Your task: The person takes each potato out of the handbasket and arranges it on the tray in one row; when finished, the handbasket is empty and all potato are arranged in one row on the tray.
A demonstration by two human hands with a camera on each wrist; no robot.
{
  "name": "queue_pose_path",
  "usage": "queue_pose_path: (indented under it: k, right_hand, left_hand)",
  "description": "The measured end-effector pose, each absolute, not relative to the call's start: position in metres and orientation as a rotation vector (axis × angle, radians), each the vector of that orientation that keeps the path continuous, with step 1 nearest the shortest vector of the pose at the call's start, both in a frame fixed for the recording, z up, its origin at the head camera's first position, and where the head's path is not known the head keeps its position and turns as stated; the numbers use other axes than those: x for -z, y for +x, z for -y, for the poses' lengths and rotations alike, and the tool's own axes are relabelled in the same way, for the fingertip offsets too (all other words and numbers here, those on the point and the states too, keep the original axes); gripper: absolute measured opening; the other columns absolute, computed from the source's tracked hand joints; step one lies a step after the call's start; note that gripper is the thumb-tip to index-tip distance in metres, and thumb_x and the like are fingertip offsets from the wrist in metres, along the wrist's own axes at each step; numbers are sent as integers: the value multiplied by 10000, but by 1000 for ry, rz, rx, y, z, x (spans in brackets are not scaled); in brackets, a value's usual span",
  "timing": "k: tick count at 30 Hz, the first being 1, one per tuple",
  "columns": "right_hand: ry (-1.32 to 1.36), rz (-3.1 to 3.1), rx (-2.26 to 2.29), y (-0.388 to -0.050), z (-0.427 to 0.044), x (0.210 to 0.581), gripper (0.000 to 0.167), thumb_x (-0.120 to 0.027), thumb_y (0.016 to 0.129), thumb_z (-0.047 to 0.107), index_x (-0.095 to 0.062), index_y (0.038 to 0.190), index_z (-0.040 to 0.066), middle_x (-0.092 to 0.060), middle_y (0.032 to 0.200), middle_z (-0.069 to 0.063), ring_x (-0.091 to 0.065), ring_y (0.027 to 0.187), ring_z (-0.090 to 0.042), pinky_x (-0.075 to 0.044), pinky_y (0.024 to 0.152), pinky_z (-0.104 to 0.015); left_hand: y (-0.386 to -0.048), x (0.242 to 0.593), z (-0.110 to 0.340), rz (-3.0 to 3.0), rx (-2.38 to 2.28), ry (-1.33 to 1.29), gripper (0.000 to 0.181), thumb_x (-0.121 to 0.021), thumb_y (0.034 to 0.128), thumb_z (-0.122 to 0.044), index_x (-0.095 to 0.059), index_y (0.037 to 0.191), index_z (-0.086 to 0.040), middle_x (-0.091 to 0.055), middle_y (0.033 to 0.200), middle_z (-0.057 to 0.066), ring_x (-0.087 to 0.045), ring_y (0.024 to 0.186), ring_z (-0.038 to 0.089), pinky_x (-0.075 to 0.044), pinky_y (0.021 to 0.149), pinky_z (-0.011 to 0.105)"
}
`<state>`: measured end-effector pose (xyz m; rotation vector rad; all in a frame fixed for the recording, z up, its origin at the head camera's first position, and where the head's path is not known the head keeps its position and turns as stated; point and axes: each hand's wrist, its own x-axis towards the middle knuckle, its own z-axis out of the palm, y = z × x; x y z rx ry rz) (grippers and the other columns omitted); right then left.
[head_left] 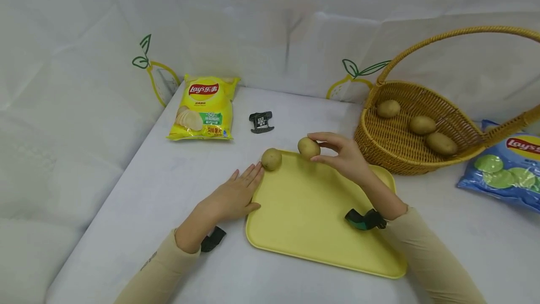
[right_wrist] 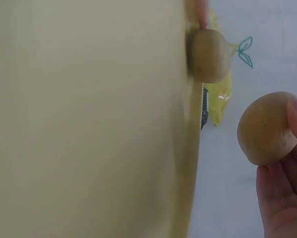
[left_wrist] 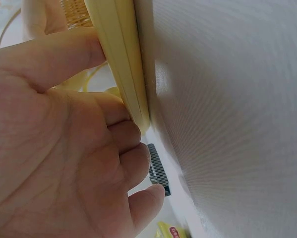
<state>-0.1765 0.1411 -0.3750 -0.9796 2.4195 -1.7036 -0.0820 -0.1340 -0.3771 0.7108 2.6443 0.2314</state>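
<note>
My right hand (head_left: 343, 156) pinches a round, tan-skinned potato (head_left: 309, 148) near the far rim of a yellow, rectangular, plastic-looking tray (head_left: 303, 215), while my left hand (head_left: 236, 196), fingers outstretched, touches the tray's left edge, presumably steadying it.

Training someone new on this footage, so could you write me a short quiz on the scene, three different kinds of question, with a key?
1. What does the right hand hold?
2. True or false: in the head view, the left hand is at the right edge of the tray.
3. How many potatoes show inside the basket? A) two B) three C) five

Key:
1. A potato, between thumb and fingers.
2. False; it is at the left edge.
3. B
</note>
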Motion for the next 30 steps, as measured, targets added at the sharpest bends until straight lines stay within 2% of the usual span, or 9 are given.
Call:
queue_pose_path:
  k: [5,13,22,30]
  right_hand:
    - [-994,-2433,1629,-177,-136,381,457,-760,729,-42,-643,1171,-35,-635,1177,-157,-589,1046,-89,-480,908,-264]
    - [-1089,-2490,1464,-178,-124,385,468,-790,714,17,-656,1161,-16,-651,1155,-146,-615,1049,-270,-492,904,-337]
    - [-1036,-2557,1246,-179,-116,386,464,-830,694,118,-687,1126,31,-674,1118,-104,-619,1048,-256,-488,901,-379]
    - [-979,-2446,1232,-182,-117,383,503,-812,715,64,-636,1180,-17,-636,1175,-150,-591,1089,-297,-480,916,-396]
  left_hand:
    - [-82,378,134,-2646,-235,714,771,-544,952,-342,-142,1487,39,-49,1563,174,-51,1434,283,-120,1132,493]
    - [-83,379,135,-2638,-246,714,775,-544,953,-340,-133,1488,40,-39,1563,175,-44,1434,285,-119,1132,495]
    - [-83,379,135,-2641,-252,726,771,-545,952,-338,-141,1486,44,-52,1562,181,-52,1433,292,-127,1128,503]
    - [-82,379,135,-2646,-244,725,770,-544,953,-341,-143,1485,44,-52,1561,181,-53,1432,292,-131,1127,503]
